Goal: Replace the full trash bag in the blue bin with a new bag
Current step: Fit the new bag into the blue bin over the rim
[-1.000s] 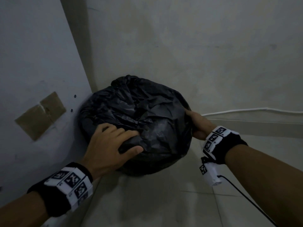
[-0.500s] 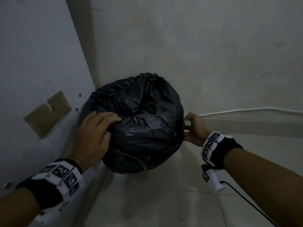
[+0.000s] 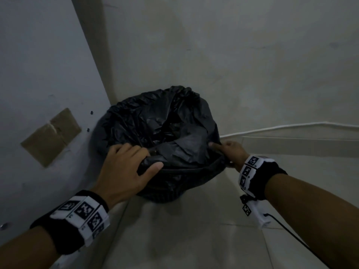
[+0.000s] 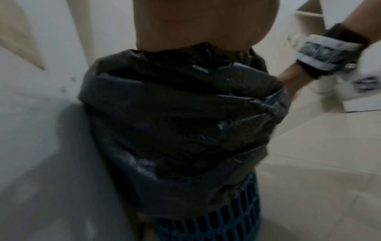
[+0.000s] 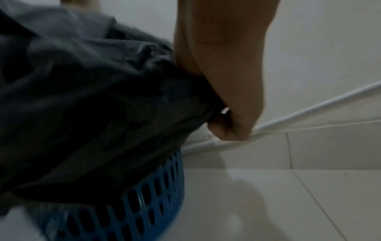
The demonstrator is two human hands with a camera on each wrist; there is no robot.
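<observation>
While seen from the head: black bag (image 3: 165,133) lines the bin in the corner; left hand (image 3: 124,167) grips its near edge, right hand (image 3: 231,154) pinches its right edge.
Left wrist: bag's edge folded down over the blue bin (image 4: 233,216); palm at the top, fingers hidden.
Right wrist: curled fingers (image 5: 226,128) clamp bag plastic beside the bin (image 5: 152,195); white cable (image 5: 309,110) along the wall.

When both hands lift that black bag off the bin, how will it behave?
Probably floppy: the black bag is thin, crumpled film that bunches under the left hand. It may cling, since its edge is folded down over the blue bin. The film could stretch or tear where the right hand pinches it. Its weight can't be judged.
</observation>
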